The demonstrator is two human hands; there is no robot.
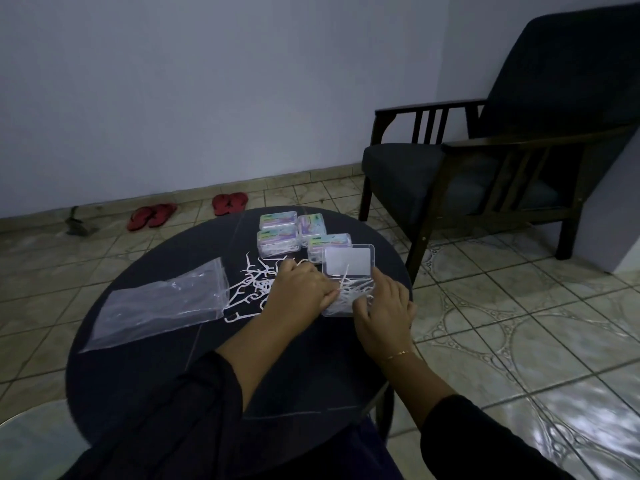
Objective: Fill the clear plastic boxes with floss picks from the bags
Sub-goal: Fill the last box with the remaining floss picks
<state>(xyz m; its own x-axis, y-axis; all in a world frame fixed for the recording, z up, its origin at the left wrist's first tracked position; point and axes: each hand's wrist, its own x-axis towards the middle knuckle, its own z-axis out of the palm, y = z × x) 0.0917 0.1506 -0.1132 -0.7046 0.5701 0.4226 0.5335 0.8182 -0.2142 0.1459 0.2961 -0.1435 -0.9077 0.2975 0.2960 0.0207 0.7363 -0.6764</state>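
left hand pinched floss picks over open clear box; right hand, fingers curled, steadied the box's near right edge. box part-filled, lid up, right of bench centre.

The round table is dark navy, scattered with white floss picks. The bag at left is clear, as is the open box; the closed boxes carry teal and purple labels. Red sandals lie on beige patterned floor tiles. The chair in the upper right is dark brown with dark cushions. The wall is pale blue-grey.
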